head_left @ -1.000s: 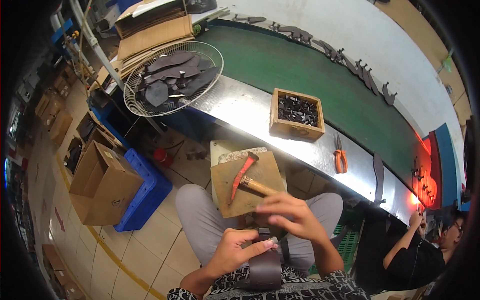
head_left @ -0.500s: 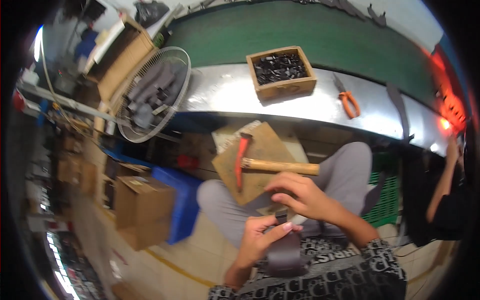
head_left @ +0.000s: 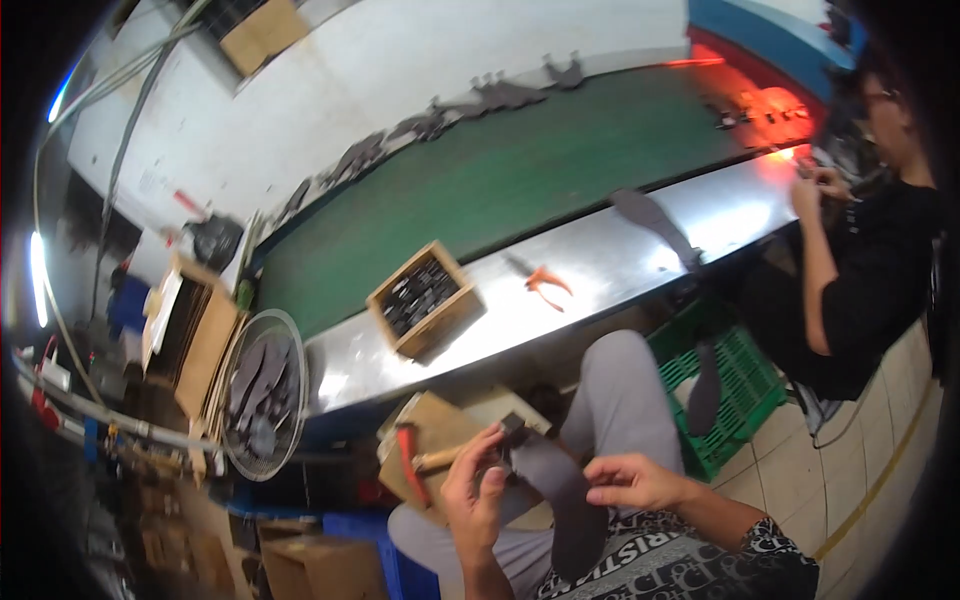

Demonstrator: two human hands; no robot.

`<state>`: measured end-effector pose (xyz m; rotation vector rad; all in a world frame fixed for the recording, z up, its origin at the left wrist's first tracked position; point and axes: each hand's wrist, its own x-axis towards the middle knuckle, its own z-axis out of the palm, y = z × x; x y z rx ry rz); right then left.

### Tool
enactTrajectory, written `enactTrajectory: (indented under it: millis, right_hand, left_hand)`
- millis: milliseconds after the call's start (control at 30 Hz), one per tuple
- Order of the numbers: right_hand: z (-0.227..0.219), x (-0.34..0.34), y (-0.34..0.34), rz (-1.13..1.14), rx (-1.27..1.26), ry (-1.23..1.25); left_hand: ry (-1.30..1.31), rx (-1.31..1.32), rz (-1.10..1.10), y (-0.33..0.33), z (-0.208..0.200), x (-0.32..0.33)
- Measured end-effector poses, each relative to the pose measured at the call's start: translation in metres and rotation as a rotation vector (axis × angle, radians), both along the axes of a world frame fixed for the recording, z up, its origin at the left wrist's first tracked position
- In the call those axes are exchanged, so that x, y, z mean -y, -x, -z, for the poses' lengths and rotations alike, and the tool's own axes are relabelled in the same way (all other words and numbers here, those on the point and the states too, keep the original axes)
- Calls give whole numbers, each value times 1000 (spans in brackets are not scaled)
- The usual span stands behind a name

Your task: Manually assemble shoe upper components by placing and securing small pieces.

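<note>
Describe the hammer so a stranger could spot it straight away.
Find the long steel counter edging the green belt. Below its near end, a brown board rests by the person's knees. The hammer lies on it, the only red-headed, wooden-handled tool, beside the left hand.

Dark matt insole [head_left: 575,505], smooth and limp like thin leather or foam, sits between the bare hands: left hand [head_left: 478,492], right hand [head_left: 632,480]. Hammer [head_left: 428,462] shows a pale wooden handle and red-painted head, lying on a rough brown cardboard slab [head_left: 440,425]. Bench [head_left: 640,265] gleams as brushed, glossy metal. Belt [head_left: 520,185] looks matt green rubber. Box [head_left: 425,312] is raw wood. Crate [head_left: 745,385] is green plastic.
</note>
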<state>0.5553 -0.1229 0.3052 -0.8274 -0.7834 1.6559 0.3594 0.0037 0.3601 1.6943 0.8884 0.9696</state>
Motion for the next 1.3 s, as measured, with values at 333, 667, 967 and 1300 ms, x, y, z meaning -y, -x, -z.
enactTrajectory:
  millis: [333,667,967,1300]
  right_hand:
    - [108,60,-169,681,926,410]
    - [44,-102,-254,1196,1446,137]
    - [-89,-117,-27,382,285,-285]
    - [-101,-116,57,458,824,-597]
  left_hand:
    - [23,-126,65,-24,17,13]
    - [-103,-202,-137,6,15,21]
    - [-662,-469,-367,-11,-7,17]
    - [-549,-20,-267,59,-23,46]
